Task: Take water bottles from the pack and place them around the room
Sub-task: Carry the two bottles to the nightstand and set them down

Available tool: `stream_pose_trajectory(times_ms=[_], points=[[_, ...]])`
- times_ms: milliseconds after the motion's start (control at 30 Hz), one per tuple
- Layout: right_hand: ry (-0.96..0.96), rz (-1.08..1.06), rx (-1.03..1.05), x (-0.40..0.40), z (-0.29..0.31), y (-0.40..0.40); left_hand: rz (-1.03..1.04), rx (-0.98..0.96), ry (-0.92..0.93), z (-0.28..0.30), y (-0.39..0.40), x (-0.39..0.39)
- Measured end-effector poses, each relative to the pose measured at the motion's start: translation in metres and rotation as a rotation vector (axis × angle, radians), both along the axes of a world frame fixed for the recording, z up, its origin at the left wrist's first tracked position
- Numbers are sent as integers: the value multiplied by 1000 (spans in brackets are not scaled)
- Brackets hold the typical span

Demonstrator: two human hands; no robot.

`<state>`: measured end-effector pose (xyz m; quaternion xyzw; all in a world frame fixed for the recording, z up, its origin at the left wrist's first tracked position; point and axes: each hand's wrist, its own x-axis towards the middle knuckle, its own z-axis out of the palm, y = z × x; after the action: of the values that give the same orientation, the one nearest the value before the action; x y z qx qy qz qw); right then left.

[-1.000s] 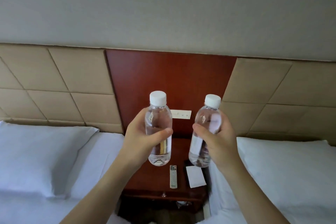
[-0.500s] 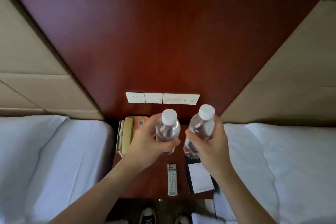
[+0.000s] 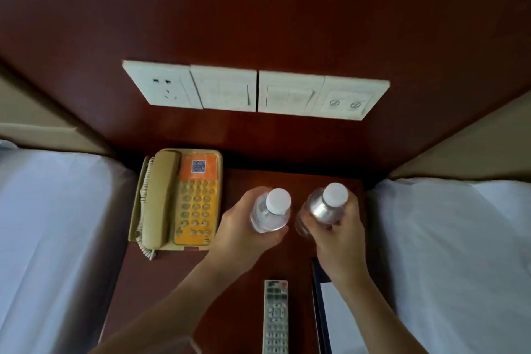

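Clear bottles stand side by side, left hand (image 3: 244, 234) gripping one bottle (image 3: 271, 211), right hand (image 3: 340, 234) the other bottle (image 3: 326, 207).

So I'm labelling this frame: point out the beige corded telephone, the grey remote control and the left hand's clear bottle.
beige corded telephone (image 3: 175, 198), head view, keypad.
grey remote control (image 3: 275, 317), head view, middle buttons.
left hand's clear bottle (image 3: 278, 200), head view, white cap.

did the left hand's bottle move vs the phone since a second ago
Yes. The left bottle came down from high above the nightstand to just right of the phone.
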<state>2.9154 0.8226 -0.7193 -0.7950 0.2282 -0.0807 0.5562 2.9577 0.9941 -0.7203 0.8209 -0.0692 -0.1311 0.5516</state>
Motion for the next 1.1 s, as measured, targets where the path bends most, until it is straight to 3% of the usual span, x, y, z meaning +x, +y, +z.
stream_pose_trajectory(times_ms=[333, 433, 567, 833, 1100], points=[[-35, -11, -69, -16, -69, -2, 65, 10, -78, -70, -7, 11], [64, 72, -47, -23, -84, -12, 69, 50, -91, -77, -8, 12], [216, 190, -96, -22, -100, -30, 68, 92, 48, -94, -9, 12], [90, 127, -184, 24, -101, -31, -87, 138, 82, -96, -7, 69], [25, 120, -128, 64, -108, -28, -237, 98, 135, -102, -21, 115]])
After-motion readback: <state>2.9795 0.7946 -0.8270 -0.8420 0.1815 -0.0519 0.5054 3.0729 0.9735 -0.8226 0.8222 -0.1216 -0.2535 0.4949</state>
